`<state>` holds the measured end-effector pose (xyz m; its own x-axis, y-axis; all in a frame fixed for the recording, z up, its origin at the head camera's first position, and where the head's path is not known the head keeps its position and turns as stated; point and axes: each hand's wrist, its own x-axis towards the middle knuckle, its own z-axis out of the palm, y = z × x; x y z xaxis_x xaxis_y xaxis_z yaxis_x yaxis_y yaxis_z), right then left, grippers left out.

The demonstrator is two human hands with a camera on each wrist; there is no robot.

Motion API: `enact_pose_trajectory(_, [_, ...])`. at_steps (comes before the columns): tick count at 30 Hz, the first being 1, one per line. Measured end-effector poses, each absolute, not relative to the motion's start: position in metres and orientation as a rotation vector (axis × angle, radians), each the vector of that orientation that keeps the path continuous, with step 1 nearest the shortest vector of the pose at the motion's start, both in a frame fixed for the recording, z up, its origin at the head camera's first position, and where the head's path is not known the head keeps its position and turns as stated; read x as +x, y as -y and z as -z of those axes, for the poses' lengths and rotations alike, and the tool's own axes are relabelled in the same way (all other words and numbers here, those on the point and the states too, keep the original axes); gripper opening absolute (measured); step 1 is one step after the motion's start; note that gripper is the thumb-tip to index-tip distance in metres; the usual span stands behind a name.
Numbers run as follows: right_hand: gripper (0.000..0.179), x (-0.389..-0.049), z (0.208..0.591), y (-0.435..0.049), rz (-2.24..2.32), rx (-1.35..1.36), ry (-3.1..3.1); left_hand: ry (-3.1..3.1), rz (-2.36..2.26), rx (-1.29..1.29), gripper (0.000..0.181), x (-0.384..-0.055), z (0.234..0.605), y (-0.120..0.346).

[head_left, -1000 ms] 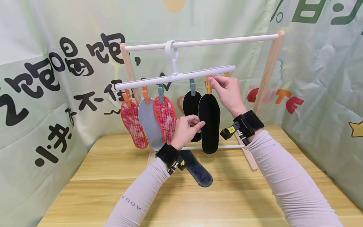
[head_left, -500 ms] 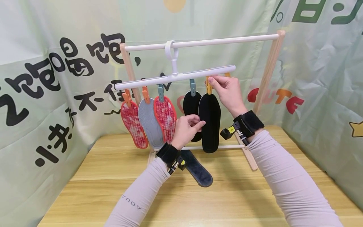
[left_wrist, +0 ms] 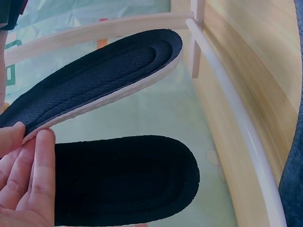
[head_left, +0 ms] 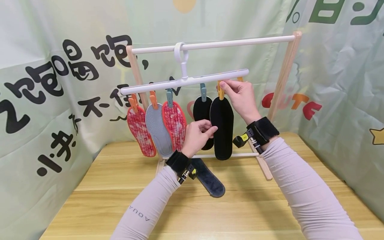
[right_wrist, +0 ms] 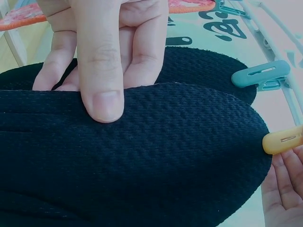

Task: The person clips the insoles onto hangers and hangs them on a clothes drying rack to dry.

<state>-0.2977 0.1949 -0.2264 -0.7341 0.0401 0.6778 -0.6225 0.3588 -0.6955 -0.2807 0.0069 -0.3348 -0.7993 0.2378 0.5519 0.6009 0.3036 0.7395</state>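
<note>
In the head view, a black insole (head_left: 222, 133) hangs under a white hanger (head_left: 198, 78). My left hand (head_left: 196, 136) pinches its left edge between thumb and fingers; the left wrist view shows its pale side edge (left_wrist: 113, 97). At the insole's top, a yellow clothespin (head_left: 221, 92) bites its tip, and my right hand (head_left: 242, 98) pinches that clothespin. Just behind hangs another black insole (head_left: 202, 108), partly hidden by the left hand, from a teal clothespin (head_left: 203, 95). The right wrist view shows the yellow clothespin (right_wrist: 284, 140) over the insole's rim.
Left along the hanger hang a red patterned insole (head_left: 141, 133), a grey one (head_left: 158, 130) and another red one (head_left: 174, 123). A wooden rack (head_left: 285, 76) with a white rod (head_left: 228, 44) carries the hanger. A dark insole (head_left: 210, 180) lies on the table (head_left: 120, 200).
The lower end of the held black insole has risen slightly and shifted a touch to the right. Both hands keep their places and their grips.
</note>
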Motion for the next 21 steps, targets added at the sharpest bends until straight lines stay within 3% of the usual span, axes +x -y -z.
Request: enact_pose_trajectory(21, [0.027, -0.2966, 0.2261, -0.1931, -1.406, 0.508, 2.009, 2.208, 1.529, -0.746, 0.017, -0.2822, 0.3315, -0.008])
